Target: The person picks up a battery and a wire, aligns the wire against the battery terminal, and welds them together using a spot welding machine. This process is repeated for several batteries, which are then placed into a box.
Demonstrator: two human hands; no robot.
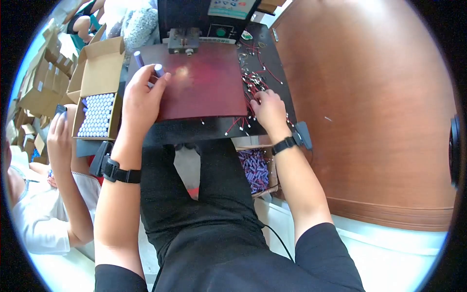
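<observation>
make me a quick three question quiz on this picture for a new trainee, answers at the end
1. Which thing is between the fingers and thumb of the left hand?
a) a grey metal block
b) a purple cylinder with a white end
c) a round green button
2. True or false: the open brown cardboard box stands to the left of the flat dark red mat.
3. Fill in the colour: the right hand is at a loose pile of thin ____ wires with small white ends.

Key: 1 b; 2 true; 3 red
</observation>
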